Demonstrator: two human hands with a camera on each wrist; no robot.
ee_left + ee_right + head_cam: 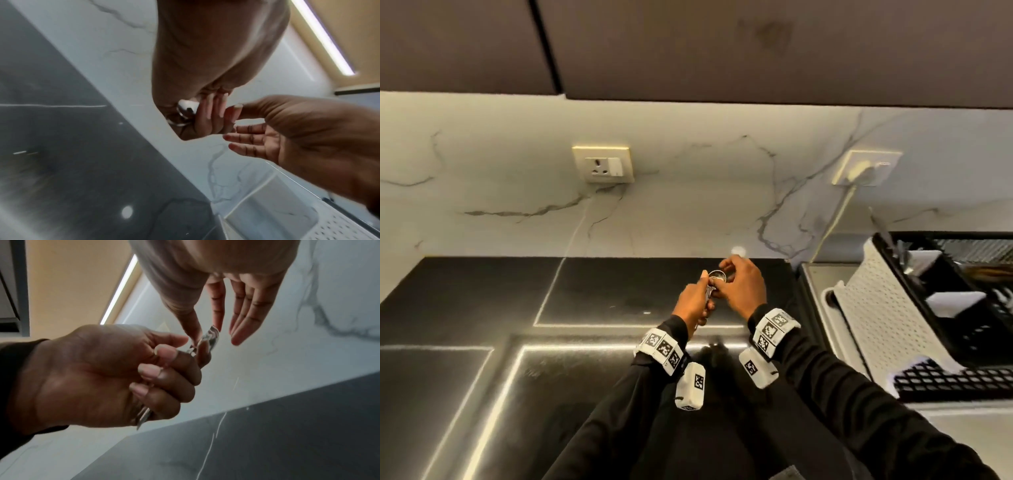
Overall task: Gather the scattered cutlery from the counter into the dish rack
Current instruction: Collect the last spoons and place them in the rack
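Observation:
Over the black counter [585, 291] my left hand [697, 303] grips a bundle of steel cutlery [144, 417] by the handles, fingers curled round it. The handle ends stick out below the fist in the right wrist view. A spoon bowl [717, 275] rises from the top of the bundle. My right hand [726, 279] pinches that bowl [211, 335] between thumb and forefinger, its other fingers straight. The dish rack [945, 380], black lattice with a white perforated panel [887, 318], stands to the right, apart from both hands.
White holders [955, 303] sit inside the rack. A steel surface [816, 284] lies between counter and rack. On the marble wall are a socket [604, 164] and a plugged socket [866, 168] with a white cable [835, 219] running down. Dark cabinets hang overhead.

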